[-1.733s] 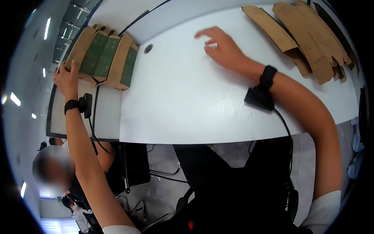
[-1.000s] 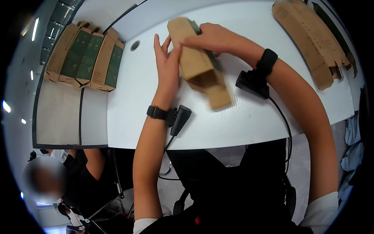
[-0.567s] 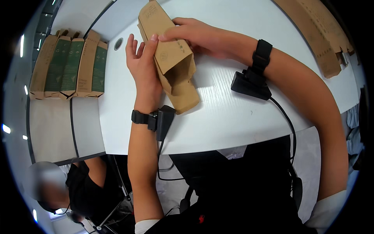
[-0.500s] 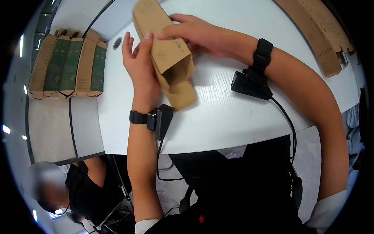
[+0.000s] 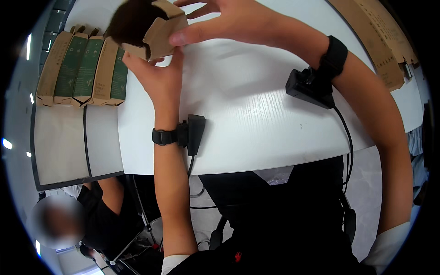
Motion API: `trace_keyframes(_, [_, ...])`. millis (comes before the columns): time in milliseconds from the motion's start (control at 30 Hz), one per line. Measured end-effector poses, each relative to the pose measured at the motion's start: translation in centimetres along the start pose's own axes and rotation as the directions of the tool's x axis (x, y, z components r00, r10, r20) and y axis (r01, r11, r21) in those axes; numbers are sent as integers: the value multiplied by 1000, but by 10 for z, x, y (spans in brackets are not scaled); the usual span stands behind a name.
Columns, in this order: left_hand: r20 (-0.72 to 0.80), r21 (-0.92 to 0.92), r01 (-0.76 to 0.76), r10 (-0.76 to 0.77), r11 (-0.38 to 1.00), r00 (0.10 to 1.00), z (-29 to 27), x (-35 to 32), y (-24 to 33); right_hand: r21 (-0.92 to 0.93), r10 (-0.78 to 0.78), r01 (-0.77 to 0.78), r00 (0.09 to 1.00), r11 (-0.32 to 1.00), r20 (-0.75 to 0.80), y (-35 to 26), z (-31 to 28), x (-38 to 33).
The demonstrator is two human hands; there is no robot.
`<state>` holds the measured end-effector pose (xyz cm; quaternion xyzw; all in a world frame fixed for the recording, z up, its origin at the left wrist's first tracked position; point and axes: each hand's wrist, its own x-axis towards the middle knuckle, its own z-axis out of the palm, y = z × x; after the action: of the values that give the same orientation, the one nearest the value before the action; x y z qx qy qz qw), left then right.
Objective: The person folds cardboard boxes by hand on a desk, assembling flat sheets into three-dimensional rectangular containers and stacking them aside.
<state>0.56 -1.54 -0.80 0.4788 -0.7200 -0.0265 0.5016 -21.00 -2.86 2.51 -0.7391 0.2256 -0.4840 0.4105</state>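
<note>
- Kraft carton (image 5: 151, 25): held above the white bench (image 5: 256, 119), open end toward the camera, long axis pointing away.
- Left hand (image 5: 158, 75): underneath, fingers cupping its base.
- Right hand (image 5: 229, 20): on top, thumb pinching the flap.

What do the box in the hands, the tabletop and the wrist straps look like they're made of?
Open box: seemingly brown, matte cardboard, with cut flap edges and fold lines, held between left hand and right hand.
White table: smooth, slightly glossy surface with faint streaks, probably laminate or plastic.
Wrist straps: black, matte, possibly rubber or fabric; unclear.
</note>
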Motion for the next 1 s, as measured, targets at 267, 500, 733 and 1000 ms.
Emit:
trace_keyframes(267, [119, -446, 12, 46, 895, 992, -5, -5, 13, 39, -17, 22, 993, 999, -117, 21, 24, -13])
trace_keyframes(500, [-17, -483, 12, -23, 876, 1000, -1, -8, 23, 50, 14, 3, 943, 999, -333, -14, 27, -18])
trace_keyframes(733, [-254, -236, -127, 65, 963, 965, -4, -8, 25, -285, -210, 103, 903, 953, -376, 9, 35, -21])
trace_keyframes(1000, [-284, -340, -119, 19, 933, 959, -13, -2, 28, -375, -401, 280, 866, 884, -298, 9, 40, -25])
